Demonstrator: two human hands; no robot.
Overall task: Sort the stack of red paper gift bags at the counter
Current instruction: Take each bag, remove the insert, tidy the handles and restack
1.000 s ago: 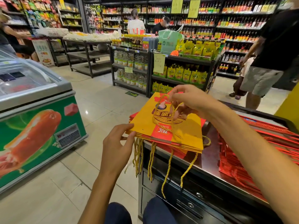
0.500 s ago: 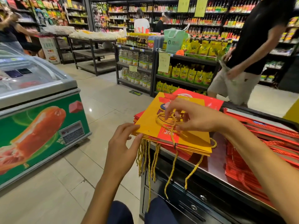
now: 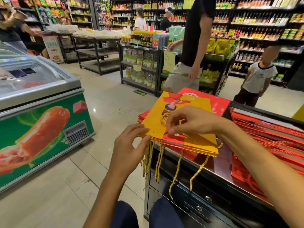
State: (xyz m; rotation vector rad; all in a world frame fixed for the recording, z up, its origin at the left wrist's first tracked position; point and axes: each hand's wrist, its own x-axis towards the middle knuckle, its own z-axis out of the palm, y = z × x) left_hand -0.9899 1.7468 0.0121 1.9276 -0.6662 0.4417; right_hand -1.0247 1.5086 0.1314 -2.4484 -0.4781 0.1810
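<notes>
A green chest freezer (image 3: pixel 41 129) with a glass lid stands on the tiled floor to the left, across a walkway from the dark counter (image 3: pixel 218 171) with drawers on the right. Behind them run shelves of bottles and jars (image 3: pixel 139 63), where a person in a black shirt (image 3: pixel 192 46) and a child in a white top (image 3: pixel 258 74) stand. On the counter's right part lies a spread pile of red paper gift bags (image 3: pixel 269 139). At the counter's near left corner sits a flat stack of yellow and red bags (image 3: pixel 185 145), its gold cord handles (image 3: pixel 176 175) hanging over the edge. The left hand (image 3: pixel 130 145) pinches the stack's near left corner. The right hand (image 3: pixel 190 120) rests on the top yellow bag, fingers curled, pinching a gold cord.
</notes>
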